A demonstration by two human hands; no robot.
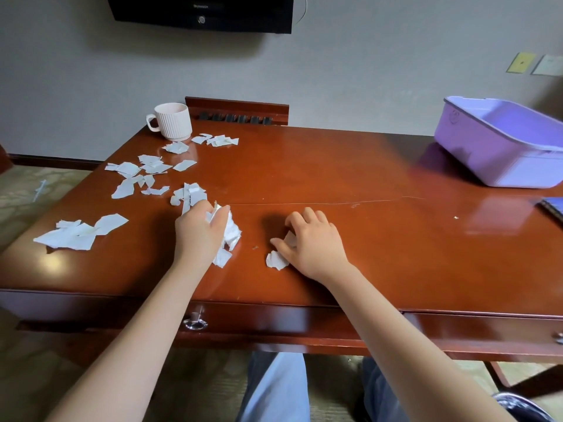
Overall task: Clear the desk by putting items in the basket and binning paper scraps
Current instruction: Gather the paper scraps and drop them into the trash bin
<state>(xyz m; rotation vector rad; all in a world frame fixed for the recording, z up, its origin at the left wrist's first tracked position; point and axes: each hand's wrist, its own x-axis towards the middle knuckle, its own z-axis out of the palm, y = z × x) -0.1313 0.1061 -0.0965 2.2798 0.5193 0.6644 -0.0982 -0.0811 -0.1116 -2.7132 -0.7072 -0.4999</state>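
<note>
Stretching across the view is a glossy red-brown wooden desk (350,166), standing against a pale wall. At its far right a lavender plastic basket (499,153) is sitting, with nothing showing in the part of its inside that is visible, and at the far left a ribbed pale mug (173,121) is standing upright. Torn paper scraps (128,169) are lying scattered over the left half, from beside the mug down to the near-left corner. The person's left hand (198,229) is curling round a crumpled wad of scraps (233,229) near the front centre, while the right hand (310,242), fingers bent, is pinching small pieces (275,260) just beside it. The step appears to be gathering. To do it well, the right hand should be sweeping loose bits toward the left rather than picking them singly, and the left should be squeezing firmly so nothing is slipping out. No bin is showing.
</note>
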